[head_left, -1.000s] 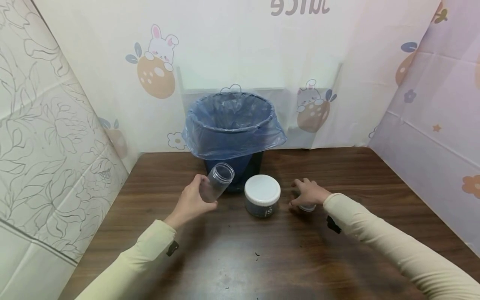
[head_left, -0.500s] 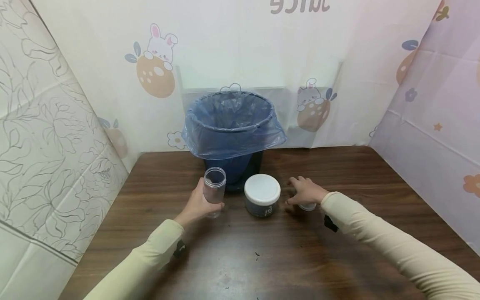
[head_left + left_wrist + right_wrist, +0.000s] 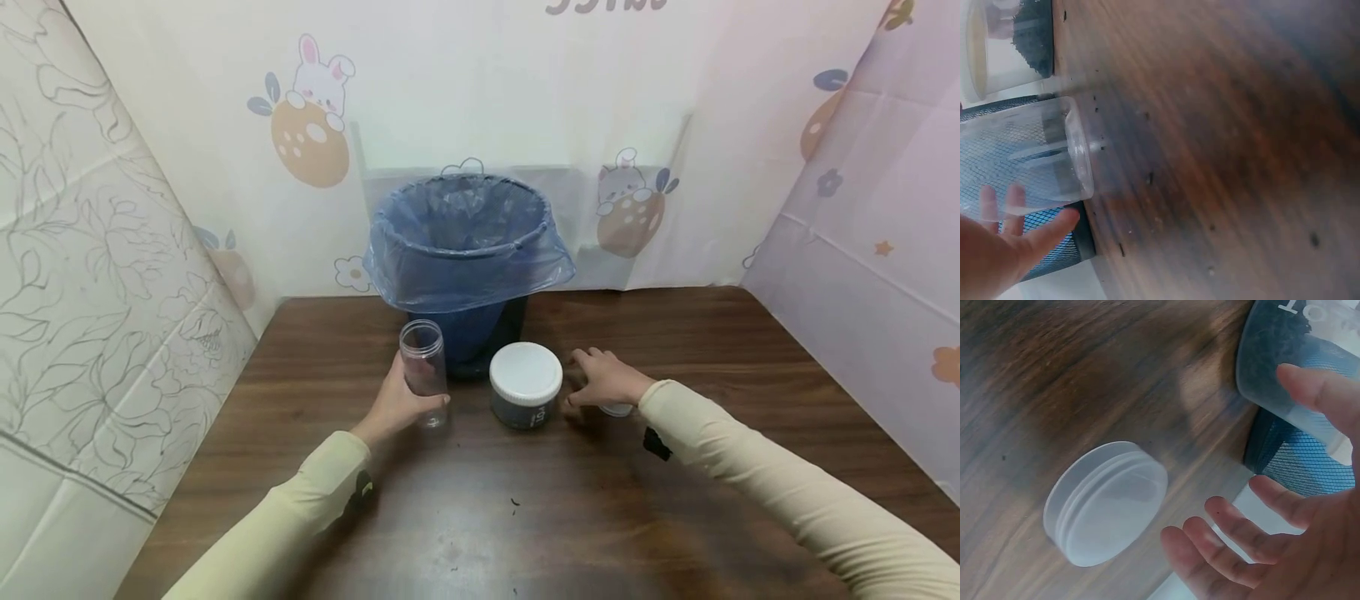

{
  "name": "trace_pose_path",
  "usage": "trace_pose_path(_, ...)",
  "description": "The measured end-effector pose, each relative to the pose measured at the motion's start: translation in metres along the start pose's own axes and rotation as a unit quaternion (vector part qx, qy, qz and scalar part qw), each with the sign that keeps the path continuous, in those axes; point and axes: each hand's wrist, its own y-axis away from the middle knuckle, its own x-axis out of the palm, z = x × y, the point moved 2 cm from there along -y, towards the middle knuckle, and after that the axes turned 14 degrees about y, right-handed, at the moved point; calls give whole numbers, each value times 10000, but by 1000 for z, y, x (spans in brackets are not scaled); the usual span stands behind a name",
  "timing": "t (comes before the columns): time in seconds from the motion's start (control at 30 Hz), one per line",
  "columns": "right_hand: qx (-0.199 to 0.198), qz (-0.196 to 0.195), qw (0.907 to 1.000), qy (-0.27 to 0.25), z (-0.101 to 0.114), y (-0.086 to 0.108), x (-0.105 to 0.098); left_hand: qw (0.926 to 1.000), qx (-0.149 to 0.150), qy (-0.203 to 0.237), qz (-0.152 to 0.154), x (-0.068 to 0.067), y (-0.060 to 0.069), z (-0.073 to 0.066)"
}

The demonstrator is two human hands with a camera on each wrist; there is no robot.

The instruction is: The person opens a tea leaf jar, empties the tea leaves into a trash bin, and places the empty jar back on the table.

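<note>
Clear plastic jar [image 3: 422, 362], cylindrical, open threaded mouth: upright at the desk [image 3: 480, 508], in front of the bin; whether its base bears on the wood cannot be told. Looks empty. Probably light, thin-walled, fairly stiff, slick-sided, apt to dent if squeezed; best held round the mid-body, clear of the threads.

Left hand [image 3: 399, 404]: grasping the jar, thumb across the near side.

Right hand [image 3: 607, 380]: released, fingers spread, between tub and lid, holding nothing.

Clear plastic lid [image 3: 1113, 506]: on the desk, partly hidden by the right hand in the head view; likely feather-light, best taken by its rim.

White-capped tub [image 3: 525, 379], dark contents: between the hands, hindering a straight path from jar to lid.

Black mesh waste bin [image 3: 510, 329], blue liner [image 3: 468, 279]: just behind, limiting rearward room.

Dark scraps [image 3: 515, 502]: scattered on the desk.
</note>
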Motion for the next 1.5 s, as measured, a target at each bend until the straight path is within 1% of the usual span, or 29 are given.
trace_pose_path(0.07,-51,-97,9999,11,1,0,-2,9998,-114,-138,-71,0,2,-2)
trace_pose_path(0.13,-142,-169,9998,-16,3,1,-5,9984,-312,-354,-295,1,6,-6)
trace_pose_path(0.17,-188,-214,9996,-47,3,0,-5,9974,-321,-460,-458,1,9,-8)
trace_pose_path(0.2,-258,-257,9993,-90,4,0,-7,9960,-211,-552,-669,2,11,-10)
trace_pose_path(0.23,-317,-288,9990,-131,5,1,-8,9938,-12,-598,-938,3,15,-14)
trace_pose_path(0.27,-384,-306,9986,-173,7,1,-9,9903,266,-615,-1214,5,19,-18)
trace_pose_path(0.3,-459,-324,9982,-189,8,1,-11,9851,628,-639,-1468,6,23,-23)
trace_pose_path(0.33,-525,-350,9978,-223,10,2,-13,9776,1112,-647,-1664,8,27,-28)
trace_pose_path(0.37,-583,-342,9974,-249,11,3,-15,9680,1630,-625,-1803,12,32,-34)
trace_pose_path(0.4,-631,-319,9971,-269,13,4,-18,9585,2082,-611,-1850,16,36,-40)
trace_pose_path(0.43,-671,-288,9969,-283,15,4,-21,9507,2440,-586,-1822,20,39,-46)
trace_pose_path(0.47,-711,-264,9967,-301,18,5,-24,9455,2726,-570,-1685,25,42,-51)
trace_pose_path(0.5,-759,-253,9963,-314,20,5,-27,9429,2934,-539,-1479,32,45,-56)
trace_pose_path(0.53,-785,-239,9960,-342,22,5,-30,9433,3038,-511,-1238,38,47,-60)
trace_pose_path(0.57,-821,-233,9958,-340,24,4,-33,9477,3006,-484,-957,45,48,-63)
trace_pose_path(0.6,-859,-261,9954,-323,27,3,-35,9543,2862,-503,-695,52,49,-64)
trace_pose_path(0.63,-907,-308,9950,-294,30,2,-37,9626,2617,-530,-453,59,48,-65)
trace_pose_path(0.67,-939,-354,9946,-263,32,0,-39,9717,2271,-610,-238,65,47,-64)
trace_pose_path(0.7,-963,-398,9943,-227,35,-1,-40,9803,1845,-699,-73,72,45,-63)
trace_pose_path(0.73,-977,-434,9941,-182,39,-3,-41,9869,1385,-822,58,78,43,-59)
trace_pose_path(0.77,-1008,-482,9936,-139,42,-5,-42,9914,912,-922,191,84,40,-55)
trace_pose_path(0.8,-1027,-522,9933,-94,46,-6,-43,9935,466,-995,283,90,36,-51)
trace_pose_path(0.87,-1022,-544,9933,-27,55,-9,-43,9931,-279,-1072,394,98,28,-41)
trace_pose_path(0.93,-989,-529,9937,23,63,-11,-43,9910,-800,-982,431,104,20,-31)
trace_pose_path(0.97,-971,-514,9939,68,67,-12,-42,9901,-985,-906,425,107,17,-26)
trace_pose_path(1.03,-910,-470,9945,209,73,-13,-41,9884,-1223,-809,393,112,11,-18)
trace_pose_path(1.13,-848,-415,9946,429,80,-14,-39,9883,-1369,-578,355,118,5,-10)
trace_pose_path(1.3,-699,-332,9953,578,85,-16,-38,9898,-1403,-175,194,126,0,-8)
trace_pose_path(1.5,-593,-447,9958,541,80,-20,-34,9908,-1353,-23,46,130,0,-9)
